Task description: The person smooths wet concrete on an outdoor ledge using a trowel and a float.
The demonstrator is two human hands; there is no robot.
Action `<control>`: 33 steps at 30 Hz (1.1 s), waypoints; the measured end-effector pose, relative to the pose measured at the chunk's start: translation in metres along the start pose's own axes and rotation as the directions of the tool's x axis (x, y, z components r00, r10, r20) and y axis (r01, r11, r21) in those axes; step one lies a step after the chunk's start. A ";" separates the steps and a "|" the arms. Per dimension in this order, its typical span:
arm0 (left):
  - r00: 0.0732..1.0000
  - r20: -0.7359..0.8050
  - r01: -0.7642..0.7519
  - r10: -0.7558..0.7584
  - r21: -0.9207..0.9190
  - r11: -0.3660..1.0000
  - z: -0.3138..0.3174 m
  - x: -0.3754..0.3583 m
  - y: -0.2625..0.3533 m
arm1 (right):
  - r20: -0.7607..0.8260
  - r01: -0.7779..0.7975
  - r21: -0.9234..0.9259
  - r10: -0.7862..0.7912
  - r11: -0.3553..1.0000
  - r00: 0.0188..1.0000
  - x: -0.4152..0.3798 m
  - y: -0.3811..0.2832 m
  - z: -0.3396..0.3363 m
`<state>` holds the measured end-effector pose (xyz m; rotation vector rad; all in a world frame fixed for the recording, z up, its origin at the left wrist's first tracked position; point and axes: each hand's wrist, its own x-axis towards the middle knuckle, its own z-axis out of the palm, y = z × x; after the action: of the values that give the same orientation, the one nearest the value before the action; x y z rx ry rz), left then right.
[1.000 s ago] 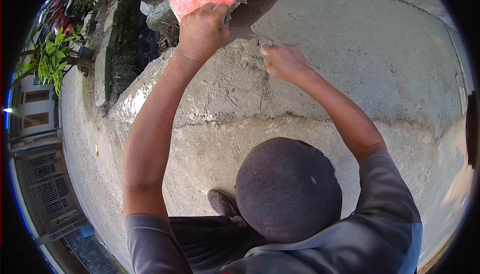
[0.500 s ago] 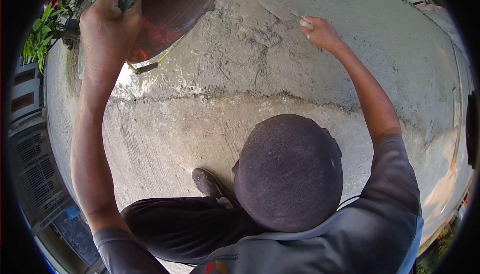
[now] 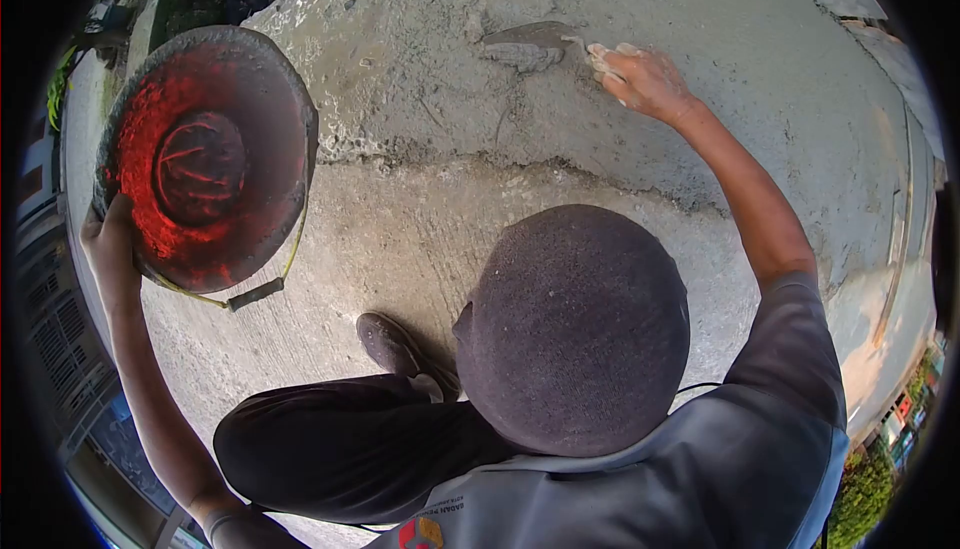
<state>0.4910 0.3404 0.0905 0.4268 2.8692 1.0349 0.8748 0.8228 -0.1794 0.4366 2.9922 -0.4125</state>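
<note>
Trowel: We see the trowel (image 3: 540,33) at the rough grey concrete (image 3: 760,99) in the upper middle of the view, its blade flat or nearly so.
Blade's line: Its long axis runs roughly crosswise, tip to the left, neck to the right, so the blade lies leftward and slightly forward of the hand that holds it.
Grey lump: A heap of mortar (image 3: 524,57) sits along the blade's near edge; whether it rests on the steel or just beside it, we cannot tell.
Right hand: The right hand (image 3: 642,81), its fingers smeared grey, is curled around the trowel's handle, which the grip mostly hides from us. It is the nearer hand to the blade by far.
Left hand: Well apart at far left, the left hand (image 3: 112,241) clasps the rim of a bucket, the fingers partly out of our sight.
Bucket: The bucket (image 3: 203,167) turns its red, grey-streaked inside toward us, its wire handle with a dark grip (image 3: 256,295) hanging at the near side. We cannot tell whether it touches the ground.
Seam: Between the rough concrete and the paler slab (image 3: 350,249), a ragged edge (image 3: 480,159) crosses the view.
Person: Nearest us are a dark cap (image 3: 575,334), a grey shirt (image 3: 690,484) and one shoe (image 3: 388,343) on the slab.
</note>
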 end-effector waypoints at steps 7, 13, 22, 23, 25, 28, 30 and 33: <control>0.905 0.117 0.426 -0.409 -0.236 0.874 -0.020 -0.017 -0.137 | 0.003 -0.038 0.082 0.038 0.996 0.999 -0.003 0.031 -0.009; 0.793 0.266 0.606 -0.547 -0.426 0.672 -0.034 -0.035 -0.238 | 0.155 0.076 0.063 -0.085 0.995 0.984 0.032 0.020 -0.015; 0.755 0.255 0.648 -0.604 -0.431 0.628 -0.045 -0.050 -0.243 | 0.270 -0.107 0.186 0.054 0.977 0.961 0.104 -0.002 -0.050; 0.754 0.260 0.650 -0.603 -0.430 0.627 -0.046 -0.050 -0.247 | 0.278 -0.056 0.178 0.004 0.982 0.961 0.107 0.002 -0.045; 0.760 0.225 0.640 -0.610 -0.422 0.642 -0.045 -0.051 -0.248 | 0.292 0.043 0.167 -0.091 0.985 0.952 0.114 0.015 -0.025; 0.775 0.228 0.626 -0.590 -0.402 0.668 -0.048 -0.044 -0.259 | 0.212 0.020 0.193 -0.062 0.981 0.975 0.152 0.027 -0.009; 0.778 0.247 0.626 -0.577 -0.383 0.680 -0.050 -0.039 -0.262 | 0.166 -0.015 0.180 -0.015 0.984 0.986 0.177 0.025 -0.006; 0.782 0.243 0.622 -0.574 -0.364 0.693 -0.045 -0.037 -0.244 | 0.081 -0.044 0.194 0.029 0.980 0.996 0.202 0.025 -0.010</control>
<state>0.4621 0.1226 -0.0307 -0.4548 2.2839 1.3655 0.6890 0.9031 -0.2015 0.4786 2.8751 -0.7079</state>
